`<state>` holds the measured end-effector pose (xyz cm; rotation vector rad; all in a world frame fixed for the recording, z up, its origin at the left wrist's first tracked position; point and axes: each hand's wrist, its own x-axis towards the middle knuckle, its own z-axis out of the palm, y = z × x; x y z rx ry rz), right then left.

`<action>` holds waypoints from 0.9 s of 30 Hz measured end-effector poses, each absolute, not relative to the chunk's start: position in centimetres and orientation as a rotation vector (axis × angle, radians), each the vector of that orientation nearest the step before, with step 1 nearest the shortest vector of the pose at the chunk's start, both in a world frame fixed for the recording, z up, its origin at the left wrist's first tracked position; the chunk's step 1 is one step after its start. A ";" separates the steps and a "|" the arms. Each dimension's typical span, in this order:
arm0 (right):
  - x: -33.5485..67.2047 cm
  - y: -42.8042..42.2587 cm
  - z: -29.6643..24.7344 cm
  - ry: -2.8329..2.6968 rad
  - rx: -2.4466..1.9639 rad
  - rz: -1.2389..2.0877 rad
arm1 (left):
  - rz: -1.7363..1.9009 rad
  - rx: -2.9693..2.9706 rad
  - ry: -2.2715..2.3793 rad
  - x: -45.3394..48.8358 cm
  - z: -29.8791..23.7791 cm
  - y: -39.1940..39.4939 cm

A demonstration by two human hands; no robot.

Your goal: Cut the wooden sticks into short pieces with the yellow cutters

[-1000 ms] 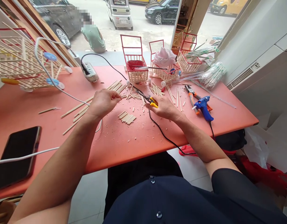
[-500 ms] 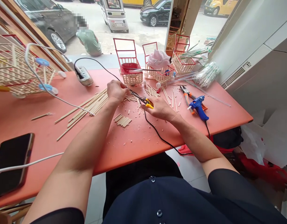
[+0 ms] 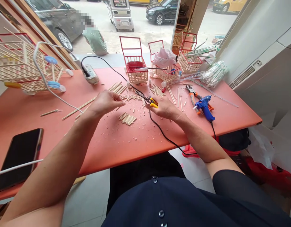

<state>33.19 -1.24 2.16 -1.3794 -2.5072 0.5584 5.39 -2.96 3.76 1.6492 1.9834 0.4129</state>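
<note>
My right hand (image 3: 165,107) grips diagonal-looking pliers with yellow-and-black handles (image 3: 154,102), their dark jaws pointing left over scattered stick offcuts. To the left, my left hand (image 3: 105,102) is pinched closed, apart from the pliers. A short wooden stick (image 3: 118,108) shows just below its fingertips, partly hidden by the fingers. Close in front of that hand lies a row of short cut sticks (image 3: 127,119) on the pink table (image 3: 140,142). Behind it, long wooden sticks (image 3: 117,88) lie in a loose bundle, partly covered by my left hand.
Small stick-built carts (image 3: 137,74) with red rims stand along the back, and a larger one (image 3: 17,66) at left. A blue glue gun (image 3: 205,107) and orange-handled pliers (image 3: 192,94) lie at right. A phone (image 3: 19,157), power strip (image 3: 90,75) and black cable (image 3: 159,134) are also there.
My left hand has moved left and toward me, away from the pliers' jaws to near the row of short sticks. My right hand still holds the pliers. The view has shifted slightly.
</note>
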 end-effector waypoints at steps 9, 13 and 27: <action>32.8 -1.6 2.5 -2.538 -1.417 0.520 | 0.263 1.743 1.973 5.9 2.6 -4.0; 32.8 -1.6 2.4 -2.539 -1.416 0.512 | 0.265 1.709 1.959 6.0 2.5 -4.1; 32.7 -1.5 2.2 -2.543 -1.409 0.504 | 0.283 1.666 1.883 5.8 2.4 -3.5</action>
